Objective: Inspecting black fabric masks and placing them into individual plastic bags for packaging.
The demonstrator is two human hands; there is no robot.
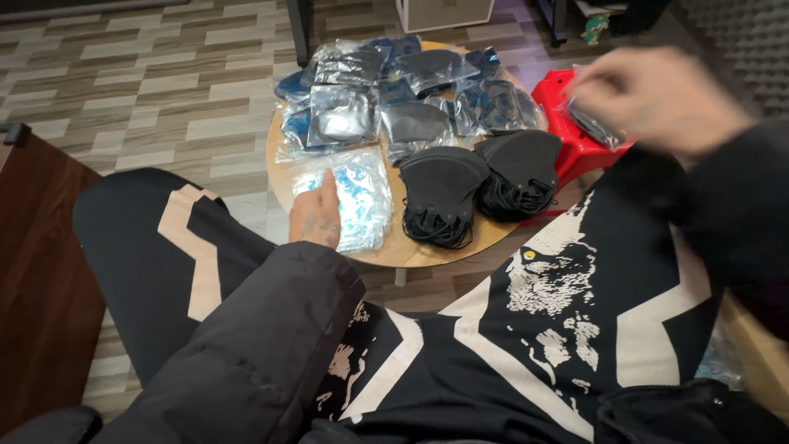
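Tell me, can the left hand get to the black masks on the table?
Probably yes. The left hand rests on the clear bags right beside the black masks, which lie bare on the table, nothing between them.

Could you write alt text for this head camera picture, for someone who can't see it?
A seated person's left hand rests on a stack of clear plastic bags on a small round wooden table, beside two piles of black face masks. Their blurred right hand holds a bagged mask above a red stool.
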